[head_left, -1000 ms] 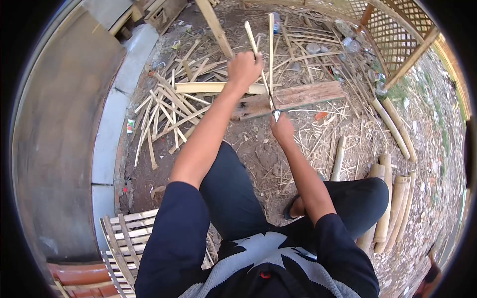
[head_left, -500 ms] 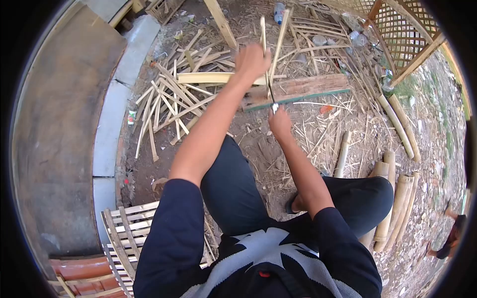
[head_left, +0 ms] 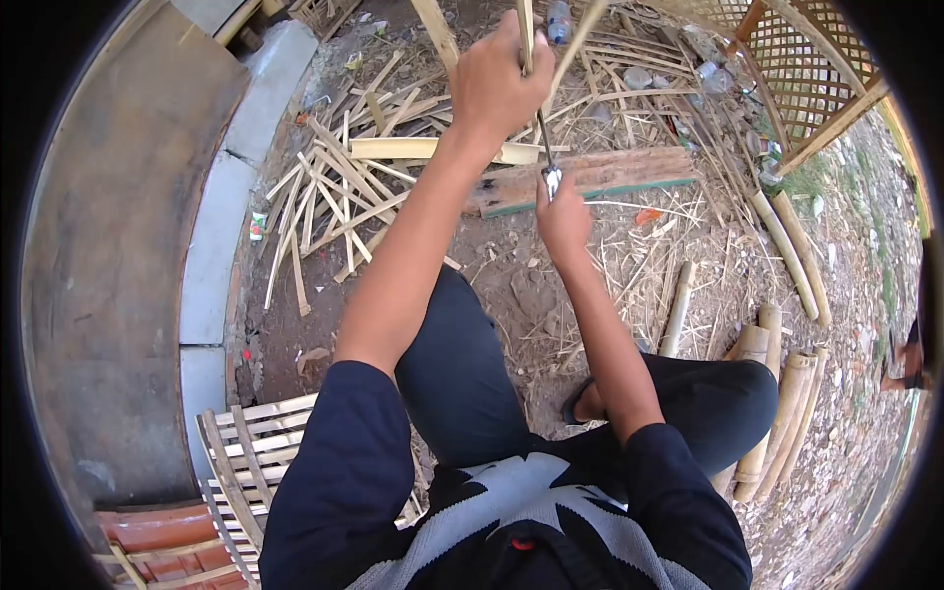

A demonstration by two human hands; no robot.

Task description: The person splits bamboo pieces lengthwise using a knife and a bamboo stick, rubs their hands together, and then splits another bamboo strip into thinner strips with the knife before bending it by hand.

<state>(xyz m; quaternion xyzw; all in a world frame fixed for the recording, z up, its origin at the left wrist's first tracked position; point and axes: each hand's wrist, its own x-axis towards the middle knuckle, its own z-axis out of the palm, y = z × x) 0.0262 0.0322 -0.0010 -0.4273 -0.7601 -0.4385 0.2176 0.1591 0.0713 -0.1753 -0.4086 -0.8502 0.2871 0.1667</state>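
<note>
My left hand (head_left: 497,87) is raised above the ground at the top centre, its fingers closed around a bamboo strip (head_left: 526,37). A second pale strip (head_left: 580,44) slants up beside it, out of focus; whether the two join is hard to see. Lower and to the right, my right hand (head_left: 564,221) grips the handle of a knife (head_left: 545,136). Its dark, narrow blade points up toward my left hand, against the bamboo. Below the blade lies a worn wooden plank (head_left: 619,177) with a green edge. A wider split bamboo piece (head_left: 398,148) rests behind my left wrist.
Loose bamboo strips (head_left: 329,202) lie heaped at the left. Cut bamboo poles (head_left: 787,418) are stacked beside my right knee. A slatted bamboo frame (head_left: 258,447) stands at lower left, and a woven lattice panel (head_left: 801,59) at upper right. Another person (head_left: 910,364) is partly visible at the right edge.
My left hand has risen away from me and closer to the camera with the bamboo strip. My right hand and the knife have shifted slightly right. The person at the right edge has moved.
</note>
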